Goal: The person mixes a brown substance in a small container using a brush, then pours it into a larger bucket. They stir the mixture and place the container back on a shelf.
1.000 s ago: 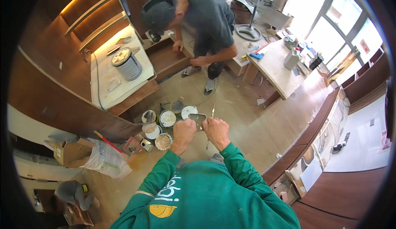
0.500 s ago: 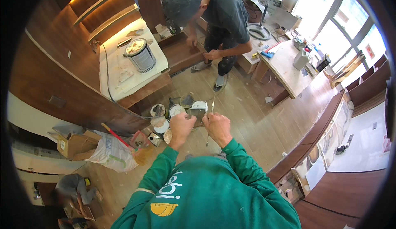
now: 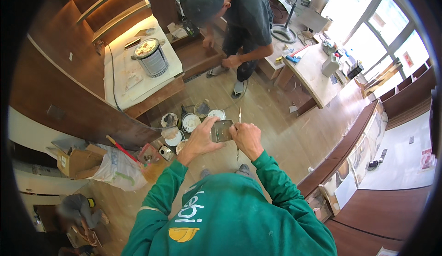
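My left hand (image 3: 201,137) grips the left end of a small greyish, see-through rectangular thing (image 3: 221,131), fingers along the far edge and thumb at the near one. It looks like a shallow box, but its exact kind is unclear. Closed in my right hand (image 3: 247,139) is a thin, light-coloured stick like a slim brush (image 3: 240,115), one end pointing away from me and the other showing below the fist. The right fingers also touch the rectangular thing's right end. Both hands are held above the wooden floor, in front of my green top.
Opened paint buckets (image 3: 190,123) stand beyond my left hand. A big paint can (image 3: 151,58) rests on a covered bench. Another person (image 3: 248,16) bends over a drawer ahead. A cluttered worktable (image 3: 313,78) is at right, a white sack (image 3: 113,168) and broom at left.
My left hand has spread and shifted lower along the rectangular thing, so more of its face shows. My right hand still holds the stick. The whole view has shifted slightly.
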The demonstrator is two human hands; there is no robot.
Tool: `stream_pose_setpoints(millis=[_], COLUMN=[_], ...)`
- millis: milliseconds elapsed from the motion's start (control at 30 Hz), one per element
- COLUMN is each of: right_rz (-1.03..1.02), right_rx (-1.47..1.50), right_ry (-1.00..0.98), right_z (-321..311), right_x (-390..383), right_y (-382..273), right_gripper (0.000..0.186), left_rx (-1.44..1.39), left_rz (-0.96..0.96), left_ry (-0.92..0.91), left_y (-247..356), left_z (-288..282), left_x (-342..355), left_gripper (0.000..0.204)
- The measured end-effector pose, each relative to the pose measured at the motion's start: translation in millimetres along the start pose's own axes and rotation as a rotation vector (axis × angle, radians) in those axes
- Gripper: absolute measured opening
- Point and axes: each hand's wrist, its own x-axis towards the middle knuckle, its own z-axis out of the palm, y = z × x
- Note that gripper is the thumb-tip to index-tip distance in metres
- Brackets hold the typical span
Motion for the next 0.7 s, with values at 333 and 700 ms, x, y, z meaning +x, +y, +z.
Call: stream_pose_setpoints(millis=[333,700], right_rz=[0.121,0.088], right_rx=[0.985,1.303], right_ry=[0.145,0.265], right_z=[-55.4,-67.4], right_x=[9.4,9.3], right_y=[35.2,-9.9], right_gripper=[0.025,0.03], left_rx=[-0.074,-0.119], left_rz=[-0.1,-0.092], left_ry=[0.152,0.187], left_y=[4.5,29.4], left_z=[-0.4,1.5], left_x=[-11.2,-7.7], left_gripper=[0.076,0.077])
